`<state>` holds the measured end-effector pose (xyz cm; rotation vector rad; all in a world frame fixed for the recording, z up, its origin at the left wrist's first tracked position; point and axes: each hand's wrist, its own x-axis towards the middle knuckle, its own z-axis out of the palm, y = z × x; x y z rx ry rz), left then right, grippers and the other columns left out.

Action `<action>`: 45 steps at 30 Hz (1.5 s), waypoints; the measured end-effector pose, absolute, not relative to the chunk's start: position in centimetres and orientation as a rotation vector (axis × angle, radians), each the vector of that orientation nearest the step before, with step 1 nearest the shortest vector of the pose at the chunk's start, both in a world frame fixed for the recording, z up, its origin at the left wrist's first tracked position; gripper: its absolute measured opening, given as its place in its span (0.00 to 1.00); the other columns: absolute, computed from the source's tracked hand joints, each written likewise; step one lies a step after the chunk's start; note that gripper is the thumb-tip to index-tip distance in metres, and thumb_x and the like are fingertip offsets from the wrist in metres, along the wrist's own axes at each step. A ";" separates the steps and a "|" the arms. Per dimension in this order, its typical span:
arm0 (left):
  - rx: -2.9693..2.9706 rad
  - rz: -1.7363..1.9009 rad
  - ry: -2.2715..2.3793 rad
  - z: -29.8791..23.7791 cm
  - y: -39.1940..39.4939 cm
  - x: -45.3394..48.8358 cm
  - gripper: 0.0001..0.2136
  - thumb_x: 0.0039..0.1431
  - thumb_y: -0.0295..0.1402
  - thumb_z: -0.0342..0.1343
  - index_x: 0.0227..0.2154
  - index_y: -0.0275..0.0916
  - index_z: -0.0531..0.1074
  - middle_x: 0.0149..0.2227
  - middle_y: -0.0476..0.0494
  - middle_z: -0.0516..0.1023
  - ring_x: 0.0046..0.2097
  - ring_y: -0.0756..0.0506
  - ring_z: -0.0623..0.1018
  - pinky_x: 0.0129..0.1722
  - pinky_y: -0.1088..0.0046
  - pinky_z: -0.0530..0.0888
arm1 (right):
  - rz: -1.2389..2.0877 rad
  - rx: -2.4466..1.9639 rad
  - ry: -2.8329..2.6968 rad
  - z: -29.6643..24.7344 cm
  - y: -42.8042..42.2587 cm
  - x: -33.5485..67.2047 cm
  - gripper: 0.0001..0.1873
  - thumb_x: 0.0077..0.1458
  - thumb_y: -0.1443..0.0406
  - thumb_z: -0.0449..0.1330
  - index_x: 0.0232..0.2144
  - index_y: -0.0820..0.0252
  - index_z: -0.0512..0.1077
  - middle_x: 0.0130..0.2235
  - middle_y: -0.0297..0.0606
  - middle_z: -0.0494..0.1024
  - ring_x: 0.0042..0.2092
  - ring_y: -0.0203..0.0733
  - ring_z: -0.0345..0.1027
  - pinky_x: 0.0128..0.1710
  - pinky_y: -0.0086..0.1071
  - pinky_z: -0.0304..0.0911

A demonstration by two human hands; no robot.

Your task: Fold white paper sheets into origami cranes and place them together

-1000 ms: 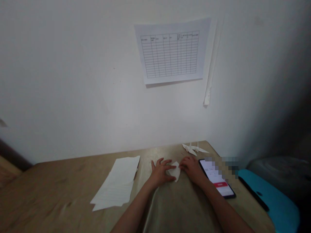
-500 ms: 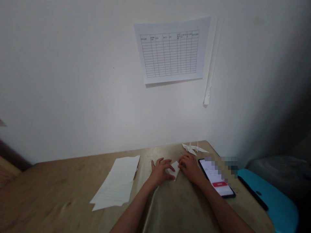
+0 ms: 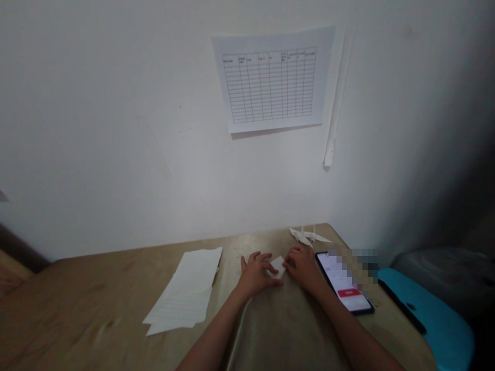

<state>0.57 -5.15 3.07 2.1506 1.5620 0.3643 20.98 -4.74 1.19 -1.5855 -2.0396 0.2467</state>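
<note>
A small folded piece of white paper point(image 3: 277, 264) lies on the table between my two hands. My left hand point(image 3: 256, 273) grips its left side, thumb at the near corner and index finger on top, the other fingers raised and spread. The fingertips of my right hand point(image 3: 300, 266) pinch the paper's right edge. Part of the paper is hidden under the left fingers. Beyond my right hand, folded white paper cranes point(image 3: 309, 236) rest near the table's back corner.
A stack of white paper sheets point(image 3: 189, 288) lies left of my hands on the brown table point(image 3: 96, 304). To the right are a phone point(image 3: 344, 283) with a lit screen and a turquoise stool or chair point(image 3: 433, 319). A printed table sheet point(image 3: 274, 82) hangs on the wall.
My left thumb has moved slightly right, across the near corner of the paper, covering the tip that showed before. My right hand has hardly moved.
</note>
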 end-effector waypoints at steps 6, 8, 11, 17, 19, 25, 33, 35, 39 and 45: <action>2.145 0.332 1.581 2.9 -4.9 0.6 0.16 0.43 0.50 0.72 0.37 0.58 0.82 0.65 0.56 0.69 0.70 0.30 0.56 0.65 0.28 0.37 | 0.233 -1.593 -2.056 0.9 -4.4 20.8 0.05 0.59 0.65 0.61 0.32 0.54 0.77 0.41 0.37 0.81 0.55 0.50 0.66 0.66 0.54 0.39; 2.154 0.319 1.574 2.9 -4.8 0.5 0.17 0.42 0.50 0.72 0.37 0.58 0.82 0.66 0.55 0.68 0.70 0.30 0.56 0.65 0.28 0.38 | 0.221 -1.598 -2.074 0.8 -4.4 20.7 0.05 0.59 0.65 0.60 0.33 0.54 0.77 0.42 0.37 0.81 0.55 0.50 0.66 0.67 0.56 0.37; 2.156 0.299 1.569 2.9 -4.8 0.4 0.18 0.41 0.49 0.73 0.38 0.58 0.82 0.66 0.55 0.68 0.70 0.29 0.55 0.64 0.27 0.38 | 0.210 -1.611 -2.083 0.7 -4.5 20.6 0.05 0.60 0.65 0.60 0.34 0.55 0.77 0.43 0.38 0.81 0.56 0.50 0.66 0.67 0.58 0.36; 2.167 0.289 1.584 2.5 -4.6 0.3 0.19 0.40 0.47 0.75 0.38 0.59 0.81 0.66 0.55 0.67 0.71 0.30 0.55 0.64 0.28 0.38 | 0.171 -1.628 -2.094 0.9 -4.7 20.3 0.07 0.61 0.66 0.58 0.33 0.55 0.76 0.43 0.39 0.80 0.55 0.51 0.67 0.67 0.61 0.32; 2.178 0.291 1.578 2.4 -4.6 0.3 0.21 0.39 0.46 0.75 0.40 0.60 0.81 0.66 0.55 0.67 0.71 0.30 0.56 0.64 0.27 0.39 | 0.157 -1.630 -2.105 1.1 -4.8 20.2 0.06 0.61 0.66 0.58 0.33 0.55 0.76 0.42 0.39 0.80 0.55 0.51 0.67 0.67 0.61 0.31; 2.251 0.332 1.516 2.8 -4.7 0.4 0.29 0.39 0.43 0.76 0.48 0.64 0.77 0.69 0.54 0.63 0.71 0.29 0.53 0.64 0.26 0.42 | 0.157 -1.622 -2.110 1.2 -4.8 20.1 0.07 0.61 0.68 0.57 0.33 0.56 0.74 0.42 0.39 0.80 0.55 0.49 0.67 0.67 0.63 0.30; 2.266 0.323 1.392 3.2 -4.8 -0.1 0.06 0.54 0.48 0.66 0.35 0.59 0.83 0.67 0.59 0.67 0.72 0.31 0.51 0.65 0.29 0.37 | 0.129 -1.606 -2.131 1.2 -4.8 20.2 0.06 0.60 0.68 0.57 0.33 0.57 0.74 0.42 0.37 0.79 0.53 0.47 0.68 0.67 0.64 0.27; 2.260 0.330 1.406 3.1 -4.8 -0.1 0.07 0.54 0.48 0.66 0.35 0.60 0.83 0.67 0.59 0.67 0.72 0.31 0.52 0.64 0.28 0.36 | 0.131 -1.599 -2.141 1.3 -4.9 20.2 0.07 0.61 0.68 0.56 0.33 0.57 0.74 0.42 0.38 0.79 0.53 0.47 0.68 0.67 0.64 0.27; 2.266 0.319 1.435 2.9 -4.8 0.1 0.10 0.49 0.45 0.70 0.37 0.61 0.82 0.67 0.58 0.66 0.71 0.30 0.52 0.65 0.29 0.37 | 0.126 -1.603 -2.141 1.3 -4.9 20.1 0.07 0.60 0.68 0.56 0.33 0.56 0.74 0.42 0.39 0.79 0.53 0.48 0.67 0.67 0.64 0.27; 2.309 0.255 1.409 3.4 -4.7 0.2 0.19 0.50 0.46 0.70 0.46 0.69 0.78 0.69 0.59 0.63 0.72 0.29 0.51 0.64 0.27 0.37 | 0.099 -1.608 -2.149 1.4 -5.0 19.9 0.07 0.61 0.68 0.55 0.34 0.56 0.74 0.43 0.40 0.80 0.53 0.50 0.68 0.67 0.64 0.26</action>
